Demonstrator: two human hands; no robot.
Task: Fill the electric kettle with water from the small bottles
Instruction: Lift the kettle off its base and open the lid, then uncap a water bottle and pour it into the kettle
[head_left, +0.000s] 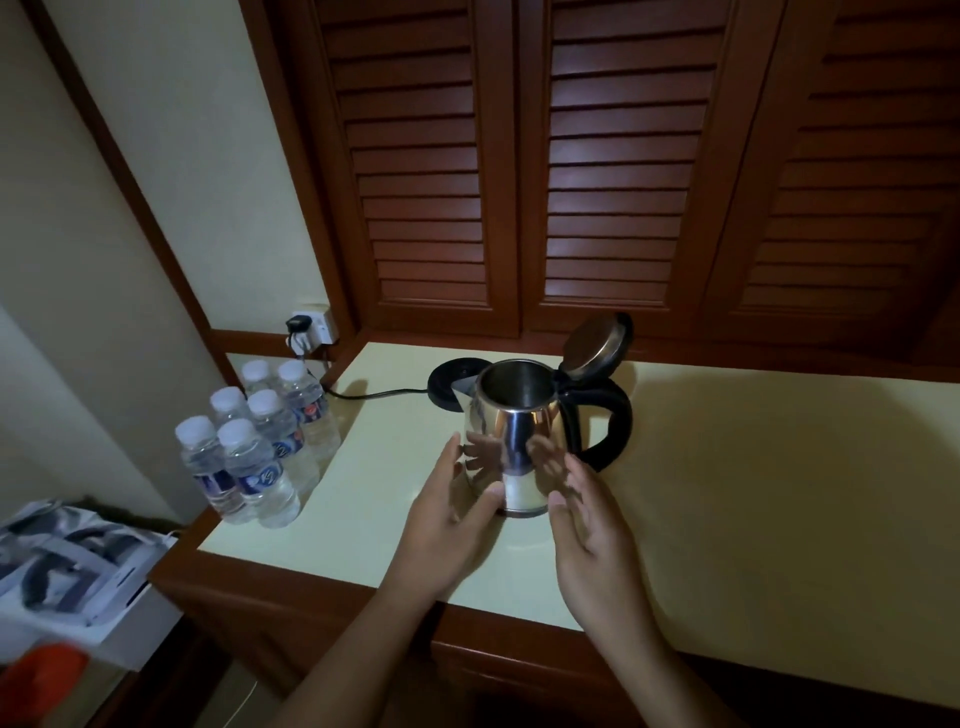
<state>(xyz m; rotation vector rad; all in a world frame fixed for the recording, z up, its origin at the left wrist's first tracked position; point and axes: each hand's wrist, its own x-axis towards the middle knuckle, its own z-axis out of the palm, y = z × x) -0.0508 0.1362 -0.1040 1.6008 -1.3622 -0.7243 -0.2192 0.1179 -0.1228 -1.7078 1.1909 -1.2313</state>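
One head-worn camera looks forward and down, close over the tabletop (727, 493), facing the louvred doors (613, 171); both forearms enter from below.

From my screen, the kettle (511, 441) at the centre of the frame reads as mirror-bright silver steel with a black handle (615, 415), and its raised lid (597, 345) shows a brownish metallic underside rimmed in black. Behind it I see a black base (449, 387) and a black cord (374, 395). The tabletop (753, 493) is pale cream-yellow, edged in reddish-brown wood. At the left, the bottles (260, 441) are clear with white caps and dark blue labels. Across the upper frame, the louvred doors (613, 171) are deep red-brown with horizontal slats. The wall (171, 156) at upper left is off-white, the socket (317, 325) white.
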